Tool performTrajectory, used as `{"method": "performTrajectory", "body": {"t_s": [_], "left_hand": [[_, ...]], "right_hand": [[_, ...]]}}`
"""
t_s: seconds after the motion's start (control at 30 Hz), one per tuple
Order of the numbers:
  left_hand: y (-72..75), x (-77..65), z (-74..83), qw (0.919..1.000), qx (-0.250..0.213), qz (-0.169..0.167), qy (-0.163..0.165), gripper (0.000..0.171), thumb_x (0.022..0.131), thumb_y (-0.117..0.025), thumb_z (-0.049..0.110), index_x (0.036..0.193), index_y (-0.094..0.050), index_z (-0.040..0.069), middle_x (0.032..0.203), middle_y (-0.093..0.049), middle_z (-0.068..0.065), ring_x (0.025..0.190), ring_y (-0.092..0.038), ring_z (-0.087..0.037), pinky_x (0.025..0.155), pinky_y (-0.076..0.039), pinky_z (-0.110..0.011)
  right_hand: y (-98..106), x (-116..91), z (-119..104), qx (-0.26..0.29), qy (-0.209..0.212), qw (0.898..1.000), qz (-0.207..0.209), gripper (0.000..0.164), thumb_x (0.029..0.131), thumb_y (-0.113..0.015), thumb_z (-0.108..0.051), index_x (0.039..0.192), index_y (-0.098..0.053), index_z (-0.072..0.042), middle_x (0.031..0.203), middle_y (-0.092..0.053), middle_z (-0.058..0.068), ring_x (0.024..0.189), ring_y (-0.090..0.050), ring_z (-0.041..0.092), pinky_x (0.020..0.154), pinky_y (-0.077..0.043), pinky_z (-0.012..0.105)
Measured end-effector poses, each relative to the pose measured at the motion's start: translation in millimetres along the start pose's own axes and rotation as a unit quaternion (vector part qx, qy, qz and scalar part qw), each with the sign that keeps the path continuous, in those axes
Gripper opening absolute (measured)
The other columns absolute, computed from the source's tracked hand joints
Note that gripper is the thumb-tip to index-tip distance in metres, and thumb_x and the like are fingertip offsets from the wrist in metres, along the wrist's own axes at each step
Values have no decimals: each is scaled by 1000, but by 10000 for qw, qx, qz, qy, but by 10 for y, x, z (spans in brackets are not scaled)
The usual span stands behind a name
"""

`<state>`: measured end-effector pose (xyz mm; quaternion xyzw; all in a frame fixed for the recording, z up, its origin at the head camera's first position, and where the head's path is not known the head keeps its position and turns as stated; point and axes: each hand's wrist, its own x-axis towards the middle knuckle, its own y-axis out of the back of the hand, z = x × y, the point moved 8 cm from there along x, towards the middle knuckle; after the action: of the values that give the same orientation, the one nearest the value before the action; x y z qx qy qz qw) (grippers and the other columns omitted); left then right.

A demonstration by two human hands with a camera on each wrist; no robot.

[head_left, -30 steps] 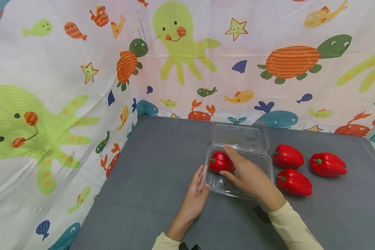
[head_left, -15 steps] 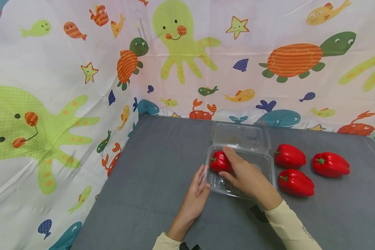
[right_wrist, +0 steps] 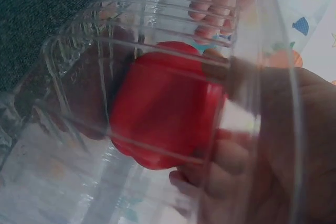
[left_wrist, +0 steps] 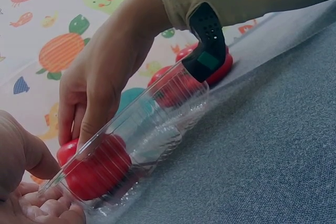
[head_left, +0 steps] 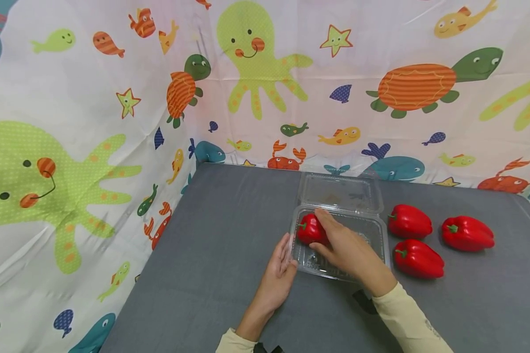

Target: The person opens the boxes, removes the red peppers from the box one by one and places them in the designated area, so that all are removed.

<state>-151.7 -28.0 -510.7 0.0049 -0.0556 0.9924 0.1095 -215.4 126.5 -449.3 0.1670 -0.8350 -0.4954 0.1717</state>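
A clear plastic clamshell container (head_left: 373,235) lies on the table, its lid (head_left: 340,192) folded back away from me. Inside, towards the left end, sits a red bell pepper (head_left: 310,229) with its green stem pointing left. My right hand (head_left: 351,250) grips this pepper from above, thumb on the near side and fingers on the far side, as the right wrist view shows through the clear wall around the pepper (right_wrist: 163,108). With my left hand (head_left: 275,277) I hold the container's left edge. In the left wrist view that thumb and the fingers (left_wrist: 50,208) meet at the container's corner.
To the right of the container lie three more red bell peppers, the rear one (head_left: 409,221), the front one (head_left: 418,259) and the far right one (head_left: 468,234). The grey table (head_left: 212,235) is bordered by a sea-animal curtain (head_left: 265,98) behind and at left.
My right hand has shifted slightly left and closed in on the pepper inside the container. My left hand stays at the container's left edge.
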Motion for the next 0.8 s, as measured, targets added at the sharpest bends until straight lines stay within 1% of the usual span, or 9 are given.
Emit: {"method": "performTrajectory", "body": {"t_s": [0.23,0.4,0.6,0.8], "left_hand": [[-7,-7,7,10000,-31,-34,-8,69,108,-45,-6,169,-15,5,175,-18,-12,162,-15,-23,127,-19,-36],[-10,-7,3,10000,4,-50,22,68,108,-45,-5,169,-16,7,176,-18,-11,161,-15,-23,127,-19,-36],[0,-7,2,10000,63,-35,55,69,108,-46,-4,169,-16,8,176,-19,-8,161,-17,-22,127,-20,-35],[2,4,3,10000,28,-28,28,69,108,-46,-5,169,-17,7,175,-20,-9,161,-17,-22,127,-20,-34]], "right_hand": [[-4,7,-10,-91,7,9999,56,93,88,-88,-32,161,-39,0,162,-45,21,135,-59,45,102,-53,59],[-2,4,-26,-194,34,9997,153,92,88,-89,-30,160,-40,2,160,-47,23,134,-59,46,101,-53,59],[-19,22,-39,-327,48,9990,297,90,88,-89,-28,158,-42,3,158,-49,25,131,-61,47,98,-56,60],[-21,28,-50,-428,16,9982,418,88,87,-90,-26,156,-44,3,157,-50,25,129,-63,47,94,-58,62]]}}
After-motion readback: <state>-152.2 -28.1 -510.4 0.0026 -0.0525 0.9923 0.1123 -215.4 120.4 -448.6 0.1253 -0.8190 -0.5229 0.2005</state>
